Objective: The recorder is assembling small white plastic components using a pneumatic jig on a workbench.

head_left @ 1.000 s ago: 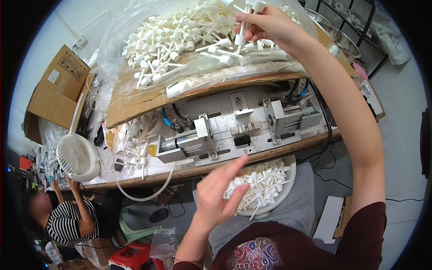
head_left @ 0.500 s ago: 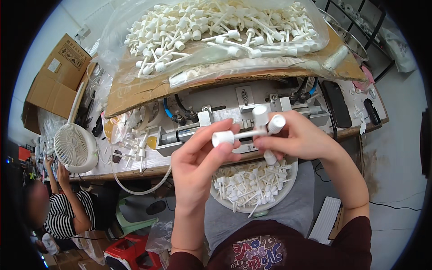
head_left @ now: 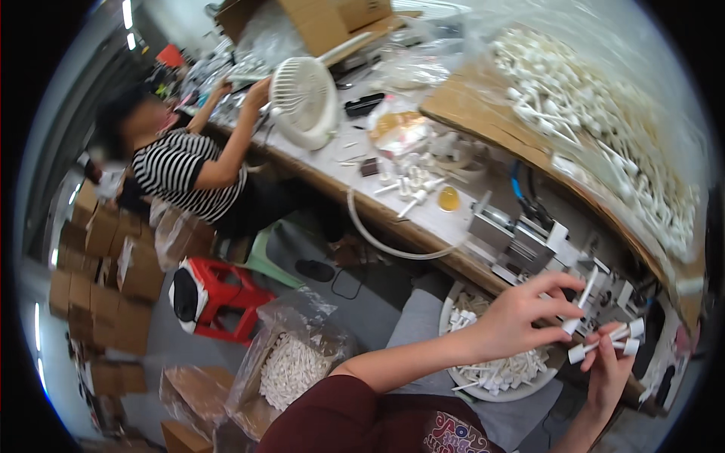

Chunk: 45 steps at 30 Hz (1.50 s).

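My left hand (head_left: pixel 529 317) pinches a white cap with a stem (head_left: pixel 589 291), its stem pointing up and its cap end low between the fingers. Close beside it, to the right, my right hand (head_left: pixel 610 371) is closed around several more white stemmed caps (head_left: pixel 578 353), which stick out at different angles. A round, pale bowl (head_left: pixel 555 370) sits on my lap below the hands, heaped with the same kind of white pieces. Behind the hands, a metal fixture (head_left: pixel 529 238) with clamps stands on the bench, partly covered by a cardboard sheet.
A clear bag of white stemmed caps (head_left: pixel 589 113) lies on the cardboard sheet (head_left: pixel 483 113). A white fan (head_left: pixel 302 102) stands on the bench. At lower left are a red stool (head_left: pixel 219 294) and a plastic-lined box of white pieces (head_left: pixel 291 370). A co-worker (head_left: pixel 185 166) in stripes sits far left.
My view has swung left, so the hands and bowl now appear at lower right. The hands have moved apart, and the left one holds a stemmed cap upright.
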{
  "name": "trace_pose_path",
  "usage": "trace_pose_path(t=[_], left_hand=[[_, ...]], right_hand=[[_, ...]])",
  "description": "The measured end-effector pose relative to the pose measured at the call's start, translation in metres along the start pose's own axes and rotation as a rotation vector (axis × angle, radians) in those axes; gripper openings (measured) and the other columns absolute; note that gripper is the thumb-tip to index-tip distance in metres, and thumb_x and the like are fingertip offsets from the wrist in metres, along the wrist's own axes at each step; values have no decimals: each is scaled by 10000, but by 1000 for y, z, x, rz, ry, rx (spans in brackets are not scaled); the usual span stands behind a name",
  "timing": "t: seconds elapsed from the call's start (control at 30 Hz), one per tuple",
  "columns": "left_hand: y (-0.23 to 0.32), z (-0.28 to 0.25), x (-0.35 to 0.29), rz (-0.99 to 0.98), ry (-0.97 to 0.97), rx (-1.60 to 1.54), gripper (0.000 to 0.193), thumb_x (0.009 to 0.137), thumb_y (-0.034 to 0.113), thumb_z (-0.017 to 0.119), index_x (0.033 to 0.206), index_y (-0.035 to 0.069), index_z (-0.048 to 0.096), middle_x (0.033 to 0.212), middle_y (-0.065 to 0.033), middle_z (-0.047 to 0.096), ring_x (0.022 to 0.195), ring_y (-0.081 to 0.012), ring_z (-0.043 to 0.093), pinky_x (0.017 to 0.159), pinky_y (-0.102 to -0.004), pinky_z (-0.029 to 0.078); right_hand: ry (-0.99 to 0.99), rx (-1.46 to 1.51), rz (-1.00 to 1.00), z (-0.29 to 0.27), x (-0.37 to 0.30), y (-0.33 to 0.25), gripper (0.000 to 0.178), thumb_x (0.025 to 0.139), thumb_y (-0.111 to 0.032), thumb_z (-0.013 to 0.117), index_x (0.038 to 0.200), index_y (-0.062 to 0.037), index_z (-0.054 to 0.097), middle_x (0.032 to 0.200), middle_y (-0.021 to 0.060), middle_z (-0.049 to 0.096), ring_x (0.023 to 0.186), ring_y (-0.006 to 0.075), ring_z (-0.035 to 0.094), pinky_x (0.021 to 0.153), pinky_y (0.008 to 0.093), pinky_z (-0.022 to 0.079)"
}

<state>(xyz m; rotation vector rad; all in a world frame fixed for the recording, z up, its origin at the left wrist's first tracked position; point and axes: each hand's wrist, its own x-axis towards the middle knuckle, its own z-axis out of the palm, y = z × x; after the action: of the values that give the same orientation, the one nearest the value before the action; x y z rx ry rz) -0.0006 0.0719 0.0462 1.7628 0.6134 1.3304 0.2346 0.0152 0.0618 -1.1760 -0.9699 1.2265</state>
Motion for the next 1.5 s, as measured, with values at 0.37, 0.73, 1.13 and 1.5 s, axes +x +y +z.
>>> trace_pose_path(t=[0.37,0.73,1.13,1.5], left_hand=[[12,-11,-31,18,-5,-15,314,795,29,767,1100,8,695,1341,-124,560,906,-193,701,802,-333,569],[18,-7,-61,6,8,-16,225,802,49,728,1023,26,690,1299,-102,566,908,-195,690,767,-316,542],[20,-8,-76,62,54,124,221,784,81,730,992,43,665,1298,-92,564,905,-250,690,758,-358,554],[12,-1,-76,80,3,164,233,763,76,742,974,40,650,1292,-97,570,895,-272,693,745,-376,555]], right_hand=[[-1,-43,-29,28,-13,17,204,964,-128,644,1023,24,521,750,184,661,464,132,573,320,192,409],[62,-91,-68,20,-26,40,182,1016,-191,596,1045,-21,537,690,98,627,342,69,434,293,180,282],[29,-103,-68,41,-29,35,225,1045,-263,553,1010,-42,569,662,79,636,348,58,418,318,178,263],[97,-143,-98,20,-28,44,267,1057,-286,527,998,-34,594,677,68,636,374,55,417,342,182,293]])
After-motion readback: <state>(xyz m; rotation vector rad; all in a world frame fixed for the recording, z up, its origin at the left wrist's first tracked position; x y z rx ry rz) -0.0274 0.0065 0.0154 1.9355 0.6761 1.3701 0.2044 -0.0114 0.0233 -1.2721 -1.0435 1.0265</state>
